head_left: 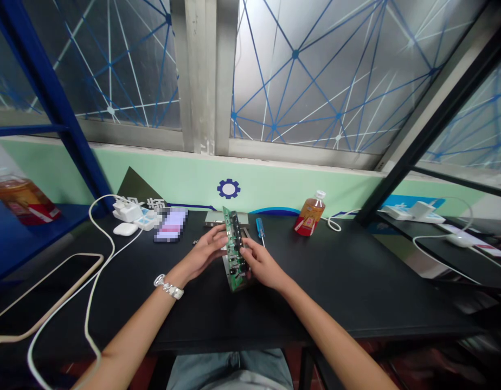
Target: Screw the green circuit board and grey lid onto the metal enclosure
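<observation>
A green circuit board (233, 265) with black components is tilted up on edge over the middle of the black table. My left hand (205, 249) grips its left side, fingers against the board's upper part. On the other side, my right hand (261, 262) holds the board with thumb and fingers closed on its edge. Behind the board lies a flat grey metal piece (213, 219), partly hidden by it. A screwdriver with a blue handle (260, 226) rests just right of that piece.
A drink bottle (310, 215) stands at the back right of the table (335, 292). To the left are a blurred phone (171, 224), a white power strip (147, 218), a white case (125, 229) and a large phone (43, 295). White cables (96, 271) loop beside my left arm.
</observation>
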{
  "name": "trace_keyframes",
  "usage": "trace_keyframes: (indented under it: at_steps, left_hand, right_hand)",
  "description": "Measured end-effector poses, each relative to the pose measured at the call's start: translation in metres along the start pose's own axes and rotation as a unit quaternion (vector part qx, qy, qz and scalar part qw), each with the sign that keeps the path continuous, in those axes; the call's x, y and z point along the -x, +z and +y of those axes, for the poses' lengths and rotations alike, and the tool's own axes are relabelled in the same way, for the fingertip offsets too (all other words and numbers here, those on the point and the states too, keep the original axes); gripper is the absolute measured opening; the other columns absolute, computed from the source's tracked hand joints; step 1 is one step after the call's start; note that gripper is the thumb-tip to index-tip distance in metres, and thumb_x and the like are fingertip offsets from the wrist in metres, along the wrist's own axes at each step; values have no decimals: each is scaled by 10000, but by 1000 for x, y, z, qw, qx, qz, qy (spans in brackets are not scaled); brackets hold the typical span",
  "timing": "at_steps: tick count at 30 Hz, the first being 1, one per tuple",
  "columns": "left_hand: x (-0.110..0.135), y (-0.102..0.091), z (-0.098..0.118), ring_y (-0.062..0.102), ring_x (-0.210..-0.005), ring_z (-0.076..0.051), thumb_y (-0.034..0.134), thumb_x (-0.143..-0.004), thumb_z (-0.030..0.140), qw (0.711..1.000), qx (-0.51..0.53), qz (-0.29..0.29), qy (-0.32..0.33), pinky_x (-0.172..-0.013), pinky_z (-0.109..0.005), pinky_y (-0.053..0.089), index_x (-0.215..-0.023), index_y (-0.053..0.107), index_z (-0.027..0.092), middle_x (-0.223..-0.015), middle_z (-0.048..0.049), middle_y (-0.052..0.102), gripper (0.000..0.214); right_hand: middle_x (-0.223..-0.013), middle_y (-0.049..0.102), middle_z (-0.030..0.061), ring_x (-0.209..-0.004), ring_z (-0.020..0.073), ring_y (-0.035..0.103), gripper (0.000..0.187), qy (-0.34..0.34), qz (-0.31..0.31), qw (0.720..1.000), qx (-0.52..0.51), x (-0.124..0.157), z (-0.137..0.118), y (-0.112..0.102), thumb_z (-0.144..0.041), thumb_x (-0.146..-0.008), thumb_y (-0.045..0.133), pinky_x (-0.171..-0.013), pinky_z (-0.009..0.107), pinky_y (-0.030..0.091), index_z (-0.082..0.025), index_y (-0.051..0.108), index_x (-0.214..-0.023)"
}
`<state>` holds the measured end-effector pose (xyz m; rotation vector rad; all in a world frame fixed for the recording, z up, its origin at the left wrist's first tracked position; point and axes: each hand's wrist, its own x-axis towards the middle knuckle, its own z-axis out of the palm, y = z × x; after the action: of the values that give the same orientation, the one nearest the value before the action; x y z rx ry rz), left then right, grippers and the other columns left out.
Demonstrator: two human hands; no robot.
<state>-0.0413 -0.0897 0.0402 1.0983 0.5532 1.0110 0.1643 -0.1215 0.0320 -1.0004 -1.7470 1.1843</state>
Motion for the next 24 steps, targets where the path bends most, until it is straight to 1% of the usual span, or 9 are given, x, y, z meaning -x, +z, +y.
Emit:
trace_keyframes:
  at_steps: [3,5,8,11,14,18,20,22,24]
  left_hand:
    - [2,-15,9,688,-996,-191,760,-841,341,1000,-21,13,-19,-816,-281,550,-1247,624,237,-1174,-76,704,441]
    - [2,-24,14,693,-905,-163,766,-835,325,999,-39,27,-18,-753,-254,556,-1186,654,217,-1094,-69,717,384]
    - [1,-32,18,688,-817,-147,776,-823,320,998,-54,38,-21,-698,-246,563,-1116,688,180,-1005,-70,722,336]
    - [-1,-34,16,678,-784,-138,787,-811,316,997,-60,49,-20,-666,-238,567,-1106,700,171,-979,-65,714,340]
    - [-3,-35,10,667,-762,-126,810,-788,313,995,-68,76,-9,-643,-222,558,-1086,704,165,-943,-53,705,349]
    - [-5,-36,3,666,-764,-133,821,-775,338,992,-78,101,-11,-682,-251,564,-1098,705,161,-901,-48,708,386]
    - [-6,-34,2,678,-800,-151,825,-765,358,990,-83,109,-12,-724,-281,569,-1116,710,159,-930,-66,722,420]
    - [-6,-30,1,688,-859,-175,802,-783,402,989,-92,114,-6,-762,-302,568,-1136,716,167,-981,-82,732,432]
    - [-5,-24,1,685,-962,-207,752,-823,450,989,-107,105,13,-806,-316,560,-1162,718,182,-1059,-94,730,433]
  right_hand:
    - [-607,376,-92,-434,71,384,369,-3,54,998,-33,-1,2,-4,-501,-949,554,-413,171,350,-208,532,-1171]
    - [-617,400,-90,-460,68,358,375,-16,79,996,-45,-1,3,-6,-516,-923,590,-425,164,330,-211,522,-1131]
    - [-661,494,-65,-497,80,406,414,-24,96,993,-60,-2,3,-4,-537,-901,609,-456,177,361,-211,509,-1136]
    - [-678,509,-51,-504,89,435,433,-25,109,992,-57,-1,0,-2,-526,-896,618,-456,185,380,-211,513,-1174]
    - [-752,532,-36,-498,72,417,499,-31,80,994,-64,3,-6,-2,-462,-883,657,-436,173,369,-226,474,-1282]
    - [-990,579,33,-579,59,460,835,-61,-8,997,-53,11,-12,-3,-297,-810,755,-456,146,364,-286,293,-1505]
    - [-960,571,27,-592,65,475,930,-73,-32,996,-35,14,-13,-1,-248,-808,753,-459,141,364,-312,211,-1561]
    - [-856,542,-6,-575,70,481,950,-80,-36,996,-21,15,-13,3,-230,-817,741,-458,143,368,-311,184,-1582]
    - [-788,517,-35,-552,68,485,971,-87,-33,996,-11,15,-13,6,-225,-811,748,-458,146,373,-304,174,-1591]
